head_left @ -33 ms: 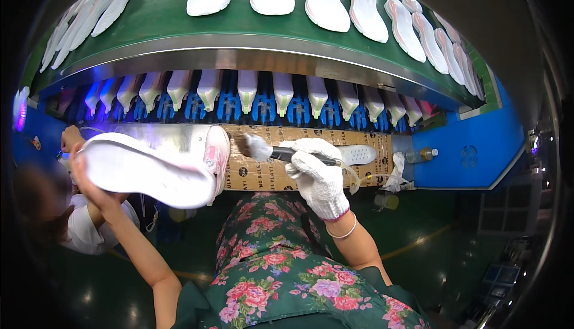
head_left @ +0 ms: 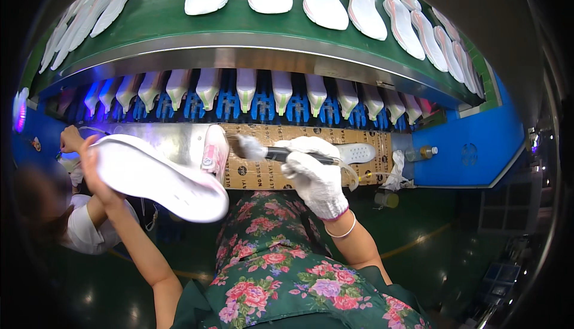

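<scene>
Green conveyor belt [head_left: 161, 15] curves across the top, bearing white soles [head_left: 326, 3], above a row of pale shoes [head_left: 246, 90] on blue holders. Below runs a ledge partly covered with printed cardboard [head_left: 239, 178]. Bare, the left hand [head_left: 103, 179] is closed around the left end of a large white sole [head_left: 158, 176], held up at a tilt left of the apron [head_left: 263, 257]. White-gloved, the right hand [head_left: 314, 176] grasps a brush [head_left: 278, 154] by its dark handle, its bristles pointing left over the cardboard, apart from the sole. Just left of the bristles stands a pink shoe [head_left: 215, 155].
</scene>
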`<state>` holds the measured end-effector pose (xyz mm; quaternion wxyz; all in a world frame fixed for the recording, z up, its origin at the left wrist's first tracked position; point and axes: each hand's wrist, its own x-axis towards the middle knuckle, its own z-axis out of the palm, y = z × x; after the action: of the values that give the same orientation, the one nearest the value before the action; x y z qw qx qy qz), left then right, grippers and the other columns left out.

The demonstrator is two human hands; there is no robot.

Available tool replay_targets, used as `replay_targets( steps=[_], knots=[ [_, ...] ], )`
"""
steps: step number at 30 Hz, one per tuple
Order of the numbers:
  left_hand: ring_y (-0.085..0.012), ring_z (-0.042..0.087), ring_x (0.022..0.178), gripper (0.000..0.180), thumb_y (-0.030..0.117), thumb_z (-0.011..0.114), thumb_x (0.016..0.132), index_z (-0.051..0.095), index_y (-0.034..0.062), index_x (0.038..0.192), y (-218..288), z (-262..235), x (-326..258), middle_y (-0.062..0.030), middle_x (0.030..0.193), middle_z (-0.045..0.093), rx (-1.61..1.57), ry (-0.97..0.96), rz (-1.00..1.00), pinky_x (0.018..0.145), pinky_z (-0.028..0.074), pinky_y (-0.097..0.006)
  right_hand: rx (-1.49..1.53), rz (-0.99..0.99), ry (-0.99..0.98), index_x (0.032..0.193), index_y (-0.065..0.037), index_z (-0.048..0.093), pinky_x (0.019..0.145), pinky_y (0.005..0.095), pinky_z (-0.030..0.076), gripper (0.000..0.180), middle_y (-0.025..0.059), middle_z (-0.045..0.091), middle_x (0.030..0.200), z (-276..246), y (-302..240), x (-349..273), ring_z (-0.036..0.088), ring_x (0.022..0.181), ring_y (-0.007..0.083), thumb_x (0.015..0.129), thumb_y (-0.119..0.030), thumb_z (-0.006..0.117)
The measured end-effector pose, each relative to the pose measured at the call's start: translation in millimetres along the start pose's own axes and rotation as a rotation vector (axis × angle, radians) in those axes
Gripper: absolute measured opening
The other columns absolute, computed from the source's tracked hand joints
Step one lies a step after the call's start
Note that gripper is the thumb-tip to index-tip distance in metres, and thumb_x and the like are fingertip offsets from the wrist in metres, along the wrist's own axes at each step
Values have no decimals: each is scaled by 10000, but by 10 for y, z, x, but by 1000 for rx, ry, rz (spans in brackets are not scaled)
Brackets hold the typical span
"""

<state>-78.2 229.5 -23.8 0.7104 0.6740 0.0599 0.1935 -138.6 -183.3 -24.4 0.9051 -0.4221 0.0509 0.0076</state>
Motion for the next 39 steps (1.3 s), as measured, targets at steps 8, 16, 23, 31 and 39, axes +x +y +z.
replay_targets(
  steps=[8,16,23,31,39],
  knots=[
    [-296,666,1095,483,341,442,1006,552,-14,1314,-1601,937,-962,-213,1229,648,-443,-510,-845,968,539,-425,-264,83,-163,1064,17,736,756,272,565,215,77,735,982,273,165,-53,677,854,128,856,-21,770],
    [-490,631,1108,1182,951,225,793,379,30,1517,-961,1335,-1917,-324,1289,589,-1204,-771,-1290,998,472,-600,-500,-103,-87,975,-5,758,735,263,555,158,41,731,918,37,135,-95,669,828,113,819,7,780],
    [-413,686,971,1245,986,70,735,478,9,1390,-659,1611,-1545,-236,1088,667,-1053,-564,-1030,852,575,-526,-979,-599,-213,956,-3,756,761,335,563,192,140,754,946,169,137,-24,724,841,244,771,-16,804],
    [-305,643,1092,1092,896,84,839,405,61,1466,-703,1817,-1664,-182,1252,609,-569,-649,-753,911,553,-427,-1293,-893,-248,1064,-69,752,752,357,570,339,127,740,948,220,167,157,725,843,276,735,14,760],
    [-317,647,1060,1052,866,71,870,318,81,1525,-765,1677,-1471,-186,1251,597,-743,-630,-855,897,562,-473,-904,-572,-206,977,-12,754,748,312,564,208,108,754,907,184,275,67,725,815,203,775,-4,801]
  ],
)
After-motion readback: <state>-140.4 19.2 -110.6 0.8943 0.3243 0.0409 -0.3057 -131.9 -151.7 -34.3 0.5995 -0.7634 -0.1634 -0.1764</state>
